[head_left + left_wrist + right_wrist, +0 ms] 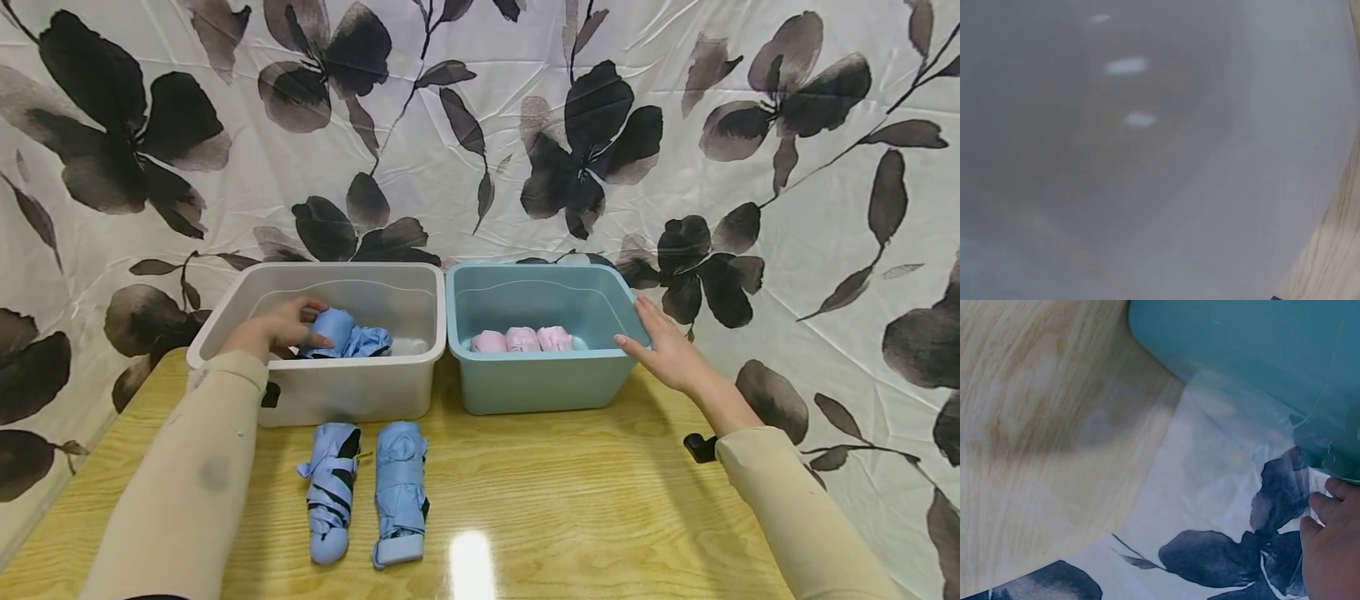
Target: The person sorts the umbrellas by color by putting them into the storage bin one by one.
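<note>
Inside the grey bin (345,392), my left hand (279,327) grips a rolled blue folding umbrella (335,327) with curled fingers. Beside that umbrella lies another crumpled blue umbrella (371,341). The bin's pale wall (1291,162) fills most of the left wrist view, where the hand does not show. My right hand (667,352) rests on the right rim of the teal bin (540,387), its fingers fairly straight. In the right wrist view, that hand (1338,544) is at the lower right, fingertips right at the bin's edge. Several pink rolled bundles (522,339) lie in the teal bin.
Two more folded blue umbrellas, a strapped left one (330,492) and a right one (401,492), lie on the wooden table (585,500) before the grey bin. The bins stand side by side against a flower-print cloth (480,150).
</note>
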`<move>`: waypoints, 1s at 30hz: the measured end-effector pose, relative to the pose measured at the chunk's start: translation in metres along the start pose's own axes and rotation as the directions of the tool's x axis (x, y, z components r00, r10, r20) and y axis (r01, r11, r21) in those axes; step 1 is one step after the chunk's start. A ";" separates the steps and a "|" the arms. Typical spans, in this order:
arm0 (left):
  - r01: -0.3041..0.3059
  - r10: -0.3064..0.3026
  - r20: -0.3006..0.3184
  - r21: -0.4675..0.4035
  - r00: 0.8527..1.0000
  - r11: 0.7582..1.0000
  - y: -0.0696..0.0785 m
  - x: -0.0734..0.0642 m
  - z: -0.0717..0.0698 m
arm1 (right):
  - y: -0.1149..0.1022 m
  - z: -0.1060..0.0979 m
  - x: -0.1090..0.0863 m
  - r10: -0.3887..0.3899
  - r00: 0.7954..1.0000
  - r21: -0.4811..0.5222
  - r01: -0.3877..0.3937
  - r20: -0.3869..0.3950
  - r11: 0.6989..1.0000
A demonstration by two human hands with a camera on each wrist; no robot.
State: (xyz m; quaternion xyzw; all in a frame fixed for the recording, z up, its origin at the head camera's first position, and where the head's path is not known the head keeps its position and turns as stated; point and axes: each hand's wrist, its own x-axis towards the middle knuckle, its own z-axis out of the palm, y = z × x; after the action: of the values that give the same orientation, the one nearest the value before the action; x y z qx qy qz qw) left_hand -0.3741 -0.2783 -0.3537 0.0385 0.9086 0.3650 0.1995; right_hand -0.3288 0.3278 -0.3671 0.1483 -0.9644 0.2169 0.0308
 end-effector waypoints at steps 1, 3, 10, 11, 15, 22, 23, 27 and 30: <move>-0.003 0.003 0.002 0.004 1.000 1.000 0.000 0.000 0.000 | 0.000 0.000 0.000 -0.001 1.000 0.000 0.001 -0.001 1.000; -0.010 0.010 0.003 0.014 1.000 1.000 0.000 -0.001 0.000 | 0.000 0.000 -0.001 -0.003 1.000 -0.001 0.003 -0.003 1.000; 0.010 -0.012 0.037 0.053 0.999 0.999 0.000 -0.003 0.000 | 0.004 0.002 -0.003 0.004 1.000 0.002 -0.004 0.002 1.000; 0.022 -0.025 0.047 0.058 0.999 0.998 0.000 -0.003 0.000 | 0.005 0.002 -0.003 0.005 1.000 0.004 -0.005 0.001 1.000; 0.058 -0.063 0.088 0.067 0.994 0.996 0.003 -0.003 -0.001 | 0.005 0.002 -0.005 0.010 1.000 0.010 -0.009 -0.003 1.000; 0.062 -0.068 0.085 0.069 0.994 0.996 0.004 -0.001 0.000 | 0.006 0.003 -0.005 0.006 1.000 0.007 -0.006 -0.006 1.000; 0.059 -0.064 0.080 0.068 0.995 0.996 0.003 0.000 -0.001 | 0.006 0.003 -0.004 0.005 1.000 0.009 -0.005 -0.007 1.000; 0.028 -0.030 0.055 0.029 0.998 0.999 0.004 0.000 -0.001 | 0.006 0.003 -0.002 0.005 1.000 0.010 -0.005 -0.005 1.000; -0.024 0.024 -0.007 0.005 1.000 1.000 0.006 0.000 -0.003 | 0.005 0.003 0.002 -0.002 1.000 0.009 0.002 -0.007 1.000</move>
State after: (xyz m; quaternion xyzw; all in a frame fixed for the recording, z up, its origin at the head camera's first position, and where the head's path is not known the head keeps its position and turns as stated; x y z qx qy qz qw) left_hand -0.3751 -0.2756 -0.3477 0.0485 0.9097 0.3651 0.1916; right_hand -0.3319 0.3305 -0.3713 0.1488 -0.9630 0.2220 0.0336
